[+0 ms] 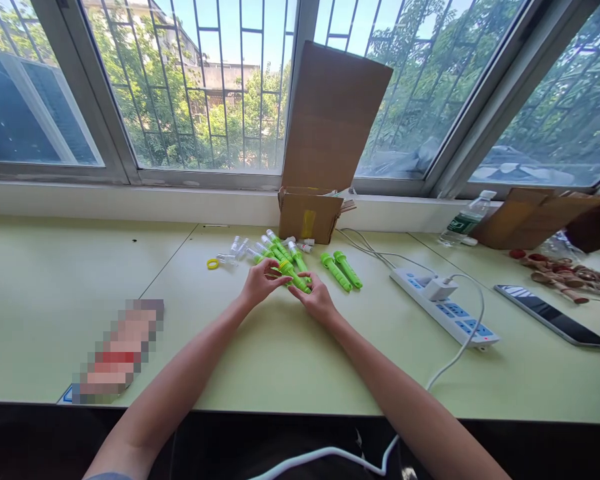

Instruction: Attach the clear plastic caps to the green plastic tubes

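My left hand (pixel 261 283) and my right hand (pixel 317 299) meet above the middle of the table. Between them is a bright green plastic tube (pixel 296 277), tilted, its wider collar end towards the left. The left fingers pinch near the collar, while the right fingers close on the lower end. Just beyond lie several green tubes with clear tips (pixel 277 245). To their left are some loose clear plastic caps (pixel 237 247) and a yellow ring (pixel 213 264). Two green tubes without clear tips (pixel 341 270) rest side by side right of my hands.
Against the window wall stands an open cardboard box (pixel 307 217). A white power strip (pixel 445 307) with cables, a phone (pixel 553 315), a water bottle (pixel 467 217) and wooden pieces (pixel 565 270) are on the right. A pixelated object (pixel 123 350) lies at front left.
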`<state>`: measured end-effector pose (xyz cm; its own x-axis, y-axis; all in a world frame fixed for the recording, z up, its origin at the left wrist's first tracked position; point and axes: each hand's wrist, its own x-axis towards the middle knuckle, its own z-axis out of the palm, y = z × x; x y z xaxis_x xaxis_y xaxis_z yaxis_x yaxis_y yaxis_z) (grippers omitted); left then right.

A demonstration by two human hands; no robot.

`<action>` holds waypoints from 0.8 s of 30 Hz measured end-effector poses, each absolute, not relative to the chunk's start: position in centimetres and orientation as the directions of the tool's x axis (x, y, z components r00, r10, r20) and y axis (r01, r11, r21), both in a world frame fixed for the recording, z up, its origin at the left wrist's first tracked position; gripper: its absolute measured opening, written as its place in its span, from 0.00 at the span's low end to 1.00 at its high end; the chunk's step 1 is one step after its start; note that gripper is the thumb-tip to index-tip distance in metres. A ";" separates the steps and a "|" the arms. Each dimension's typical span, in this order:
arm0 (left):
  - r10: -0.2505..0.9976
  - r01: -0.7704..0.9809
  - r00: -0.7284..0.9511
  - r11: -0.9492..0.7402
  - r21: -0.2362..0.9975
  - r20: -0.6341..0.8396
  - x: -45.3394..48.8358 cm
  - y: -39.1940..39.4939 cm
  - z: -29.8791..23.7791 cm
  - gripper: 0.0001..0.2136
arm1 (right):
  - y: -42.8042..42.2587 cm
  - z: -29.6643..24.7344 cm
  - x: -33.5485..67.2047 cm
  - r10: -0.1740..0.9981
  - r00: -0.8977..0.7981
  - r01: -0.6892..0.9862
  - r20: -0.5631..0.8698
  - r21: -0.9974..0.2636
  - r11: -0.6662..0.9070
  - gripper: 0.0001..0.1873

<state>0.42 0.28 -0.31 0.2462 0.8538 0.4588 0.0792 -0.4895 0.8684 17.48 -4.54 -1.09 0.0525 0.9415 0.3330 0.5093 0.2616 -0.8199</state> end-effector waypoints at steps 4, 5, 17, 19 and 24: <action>0.853 0.086 0.249 -0.492 0.867 0.459 0.5 0.1 -0.3 0.21 | -4.5 -1.2 17.6 0.959 0.040 0.415 0.279 -0.878 0.238 0.22; 0.854 0.092 0.249 -0.491 0.867 0.457 0.5 0.1 -0.3 0.21 | -4.6 -1.2 17.6 0.956 0.036 0.413 0.291 -0.875 0.251 0.20; 0.859 0.090 0.260 -0.477 0.874 0.442 0.5 0.1 -0.3 0.21 | -5.1 -0.8 17.1 0.926 -0.010 0.532 0.376 -0.782 0.324 0.18; 0.859 0.088 0.259 -0.477 0.875 0.442 0.6 0.1 -0.3 0.21 | -5.1 -0.8 17.1 0.928 -0.017 0.560 0.372 -0.765 0.317 0.19; 0.860 0.112 0.260 -0.479 0.871 0.439 0.5 0.1 -0.3 0.21 | -4.8 -0.9 17.3 0.932 -0.019 0.584 0.361 -0.753 0.304 0.19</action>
